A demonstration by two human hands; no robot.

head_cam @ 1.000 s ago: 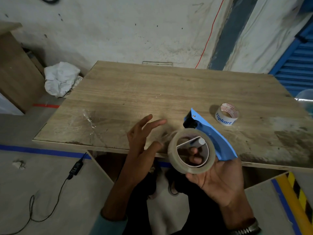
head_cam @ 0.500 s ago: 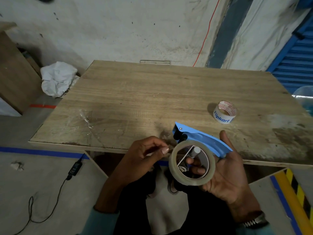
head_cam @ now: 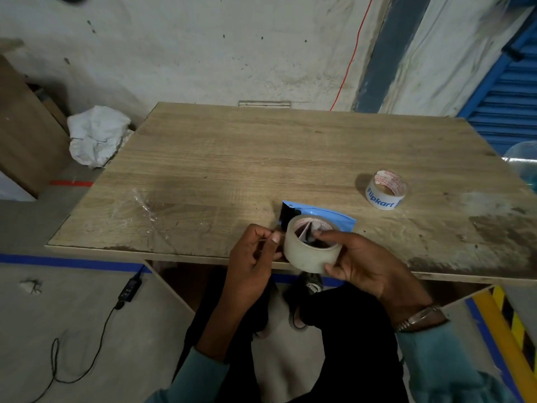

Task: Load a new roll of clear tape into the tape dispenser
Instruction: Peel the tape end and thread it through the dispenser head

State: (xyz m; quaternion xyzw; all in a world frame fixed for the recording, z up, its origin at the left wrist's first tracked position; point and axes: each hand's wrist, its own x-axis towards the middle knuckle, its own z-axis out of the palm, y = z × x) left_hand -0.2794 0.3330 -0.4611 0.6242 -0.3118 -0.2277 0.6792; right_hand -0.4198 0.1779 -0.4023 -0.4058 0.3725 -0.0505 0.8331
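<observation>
A clear tape roll sits on the blue tape dispenser over the table's near edge. My right hand wraps around the roll and dispenser, with the thumb over the roll's core. My left hand is just left of the roll, thumb and forefinger pinched together on the tape's loose end near the dispenser's black front. The dispenser's handle is hidden behind the roll and my right hand.
A nearly spent Flipkart tape roll stands on the wooden table to the right. A scrap of clear film lies at the table's left. A white sack and a cable are on the floor.
My left hand went from open fingers to a pinch at the roll's left side. The roll and dispenser tilted from facing me to lying flatter and moved up over the table edge.
</observation>
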